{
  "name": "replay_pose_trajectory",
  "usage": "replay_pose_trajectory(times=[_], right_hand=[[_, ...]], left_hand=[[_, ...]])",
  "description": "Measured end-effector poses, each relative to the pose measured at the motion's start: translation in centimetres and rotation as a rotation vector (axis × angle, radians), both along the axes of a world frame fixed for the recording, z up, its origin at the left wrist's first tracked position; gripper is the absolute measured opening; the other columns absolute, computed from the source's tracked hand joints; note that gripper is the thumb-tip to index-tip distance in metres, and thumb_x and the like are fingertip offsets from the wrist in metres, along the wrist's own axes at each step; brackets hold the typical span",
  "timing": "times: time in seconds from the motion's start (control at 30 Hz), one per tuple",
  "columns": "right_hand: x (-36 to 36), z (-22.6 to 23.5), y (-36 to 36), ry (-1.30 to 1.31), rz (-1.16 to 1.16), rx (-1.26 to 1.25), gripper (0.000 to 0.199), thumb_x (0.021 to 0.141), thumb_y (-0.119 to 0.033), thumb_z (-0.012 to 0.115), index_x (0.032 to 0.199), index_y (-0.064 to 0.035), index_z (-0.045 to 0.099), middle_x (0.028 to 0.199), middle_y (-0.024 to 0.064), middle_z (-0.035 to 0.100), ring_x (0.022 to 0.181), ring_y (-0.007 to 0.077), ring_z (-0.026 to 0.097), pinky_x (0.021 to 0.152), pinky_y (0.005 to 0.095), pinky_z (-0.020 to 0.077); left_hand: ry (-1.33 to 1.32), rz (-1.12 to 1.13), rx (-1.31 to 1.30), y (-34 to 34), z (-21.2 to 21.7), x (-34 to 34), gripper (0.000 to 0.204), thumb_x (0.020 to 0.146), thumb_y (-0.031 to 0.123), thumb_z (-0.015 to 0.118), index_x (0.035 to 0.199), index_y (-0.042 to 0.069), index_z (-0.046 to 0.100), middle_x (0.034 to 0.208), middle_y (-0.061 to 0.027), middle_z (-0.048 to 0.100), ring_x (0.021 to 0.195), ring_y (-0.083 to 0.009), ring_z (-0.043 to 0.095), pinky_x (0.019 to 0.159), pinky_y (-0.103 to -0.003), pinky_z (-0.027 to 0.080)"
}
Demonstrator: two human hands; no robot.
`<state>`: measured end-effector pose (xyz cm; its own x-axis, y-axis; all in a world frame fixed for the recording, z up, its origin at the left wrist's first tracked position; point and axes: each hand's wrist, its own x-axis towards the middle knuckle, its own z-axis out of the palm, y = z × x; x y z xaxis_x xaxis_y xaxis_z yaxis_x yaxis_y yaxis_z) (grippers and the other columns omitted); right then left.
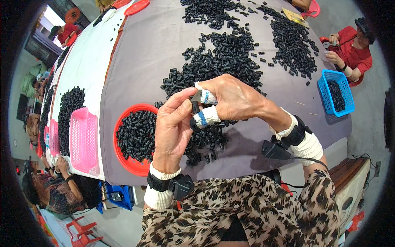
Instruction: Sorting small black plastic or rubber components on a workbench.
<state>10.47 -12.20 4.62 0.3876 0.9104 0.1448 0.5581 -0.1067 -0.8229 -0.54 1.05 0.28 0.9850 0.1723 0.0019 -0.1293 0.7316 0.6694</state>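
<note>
My left hand (172, 129) pinches a small black cylindrical part (195, 107) between thumb and fingertips, above the table. My right hand (236, 99) meets it from the other side, with white finger wraps on its thumb and a finger. A small grey flat piece (198, 96), like a blade, shows at the right fingertips, against the black part; its exact kind is too small to make out. Below and beyond both hands spreads a large heap of similar black parts (222, 57). Beside my left hand sits a round red tray (118, 144) filled with such parts.
A grey cloth (140, 61) covers the table. Pink baskets (83, 140) and another black heap (70, 109) line the left side. A blue basket (336, 92) stands at the right edge, near a person in red (354, 51). Other people sit around the tables.
</note>
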Motion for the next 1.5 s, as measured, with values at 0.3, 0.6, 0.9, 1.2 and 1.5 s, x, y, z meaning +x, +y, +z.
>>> replay_pose_trajectory(times=[0.3,0.6,0.9,1.2,1.5], right_hand=[[0.0,0.0,-0.1,-0.022,0.001,-0.019,0.036,0.066,-0.031,0.068,0.073,0.0024,0.057,0.063,0.0151,0.058,0.055,0.0265,0.055,0.056,0.0363,0.0434],[0.1,-1.1,0.0,-0.079,0.006,-0.03,0.034,0.068,-0.029,0.066,0.073,0.0024,0.057,0.067,0.0182,0.06,0.062,0.0339,0.059,0.057,0.0385,0.0447],[-0.6,-0.2,0.2,-0.006,-0.118,0.058,0.029,0.065,-0.024,0.067,0.072,0.0016,0.055,0.067,0.0172,0.059,0.061,0.034,0.057,0.056,0.0381,0.0445],[-0.6,-1.1,0.2,-0.071,-0.161,0.113,0.03,0.065,-0.024,0.067,0.073,0.002,0.053,0.065,0.0191,0.057,0.06,0.0344,0.057,0.055,0.0374,0.0443],[-0.3,-1.3,0.1,0.04,-0.172,0.076,0.032,0.065,-0.026,0.067,0.075,0.0021,0.055,0.065,0.0168,0.057,0.057,0.0287,0.057,0.055,0.0359,0.0438]], left_hand=[[0.007,0.007,0.012,0.0,0.0,0.1,0.025,0.084,0.004,0.056,0.108,-0.004,0.055,0.101,-0.0103,0.06,0.088,-0.015,0.059,0.08,-0.028,0.048],[0.059,0.048,0.079,-0.2,-0.4,0.1,0.025,0.084,0.004,0.056,0.107,-0.004,0.056,0.1,-0.0095,0.061,0.09,-0.014,0.058,0.081,-0.026,0.047],[0.016,0.012,-0.1,-0.4,0.5,0.1,0.027,0.082,0.005,0.058,0.108,-0.002,0.053,0.094,-0.0089,0.061,0.085,-0.0144,0.06,0.076,-0.028,0.049],[0.152,0.091,0.076,-0.6,0.5,0.9,0.023,0.078,-0.002,0.057,0.1,-0.001,0.056,0.089,-0.006,0.06,0.077,-0.0116,0.058,0.072,-0.026,0.048],[0.056,0.111,-0.045,-0.5,-0.1,0.4,0.029,0.086,0.007,0.054,0.112,-0.005,0.052,0.092,-0.0089,0.061,0.087,-0.0151,0.059,0.08,-0.027,0.048]])
